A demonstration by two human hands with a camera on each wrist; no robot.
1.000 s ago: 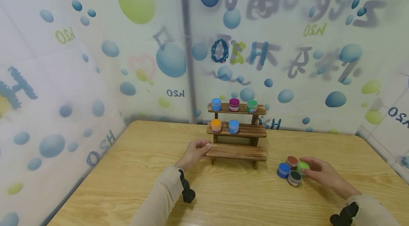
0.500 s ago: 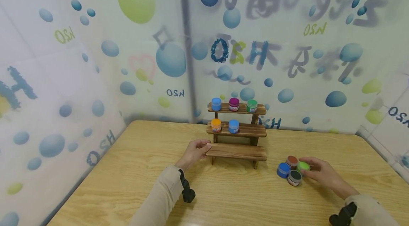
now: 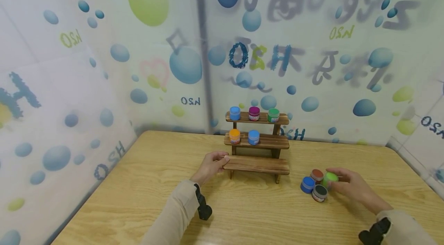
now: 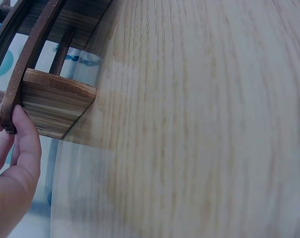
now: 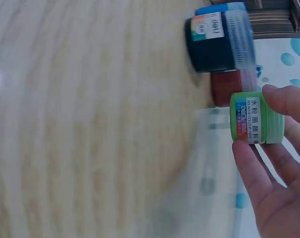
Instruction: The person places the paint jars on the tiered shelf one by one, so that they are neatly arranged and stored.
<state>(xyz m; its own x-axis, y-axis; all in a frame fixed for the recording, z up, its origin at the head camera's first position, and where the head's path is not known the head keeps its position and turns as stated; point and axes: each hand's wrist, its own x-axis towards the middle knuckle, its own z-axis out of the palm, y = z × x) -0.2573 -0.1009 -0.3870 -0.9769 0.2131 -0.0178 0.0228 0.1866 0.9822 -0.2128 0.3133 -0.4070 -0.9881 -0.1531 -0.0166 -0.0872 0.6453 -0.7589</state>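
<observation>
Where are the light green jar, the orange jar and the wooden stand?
Light green jar (image 5: pixel 254 119): right wrist view, on its label.
Orange jar (image 3: pixel 234 135): head view, on its lid.
Wooden stand (image 3: pixel 256 163): head view, on its bottom shelf.

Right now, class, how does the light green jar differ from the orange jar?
The light green jar is held by the right hand; the orange jar stands untouched on the middle shelf. The light green jar is near a red-brown jar; the orange jar, near a light blue jar. Both are short, round, labelled jars.
</observation>
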